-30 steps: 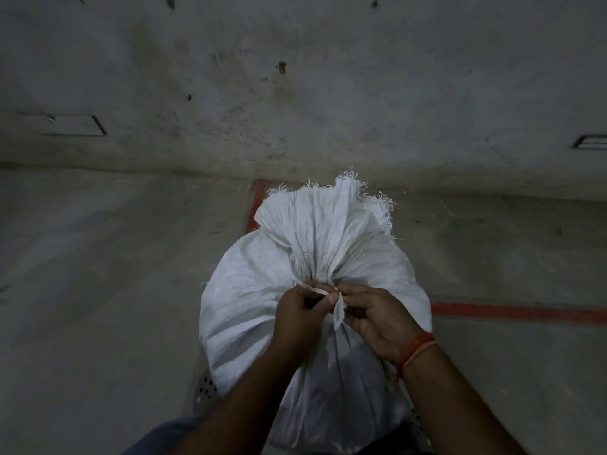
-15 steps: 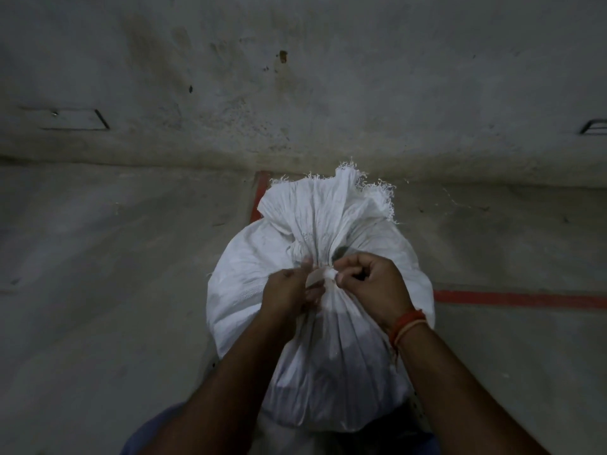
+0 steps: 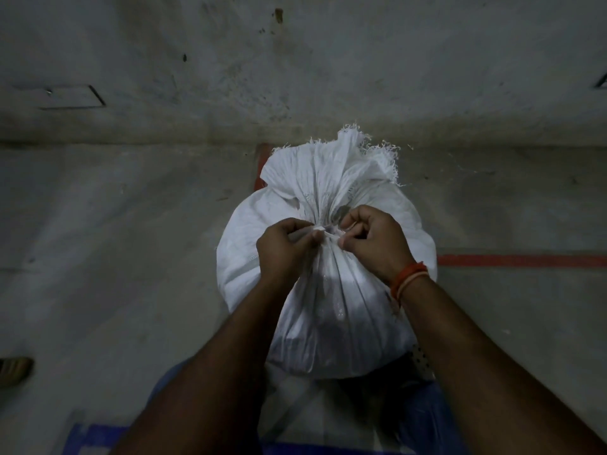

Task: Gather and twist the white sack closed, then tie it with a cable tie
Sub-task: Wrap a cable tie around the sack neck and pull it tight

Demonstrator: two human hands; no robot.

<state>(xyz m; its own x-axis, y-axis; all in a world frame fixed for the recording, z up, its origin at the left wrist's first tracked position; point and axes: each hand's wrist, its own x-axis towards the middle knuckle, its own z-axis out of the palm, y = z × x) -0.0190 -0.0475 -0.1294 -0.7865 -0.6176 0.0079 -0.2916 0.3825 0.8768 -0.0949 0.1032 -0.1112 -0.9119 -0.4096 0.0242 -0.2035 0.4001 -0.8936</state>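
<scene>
- Floor (image 3: 115, 257): bare grey concrete, stained and dimly lit, filling most of the view.
- Wall (image 3: 328, 60): grey, marked with dark spots, meeting the floor behind the sack.
- Sack (image 3: 328, 307): white woven material, full and rounded, standing upright on the floor at centre; the mouth is gathered into a tight neck, with the loose frayed top fanned out above it on the far side.
- Red lines (image 3: 519, 260): painted on the floor, one running out to the right of the sack, another showing behind its upper left edge.
- Left hand (image 3: 284, 247): closed, fingers curled, pinching at the left side of the gathered neck and touching the sack.
- Right hand (image 3: 374, 238): closed in a loose fist at the right side of the neck, thumb and fingers pinched on a thin pale strip.
- Wristbands (image 3: 409, 279): orange and pale bands, worn on the right wrist.
- Cable tie (image 3: 328, 228): pale, thin, seen only in part between the two hands at the neck; whether it is fully cinched cannot be told.
</scene>
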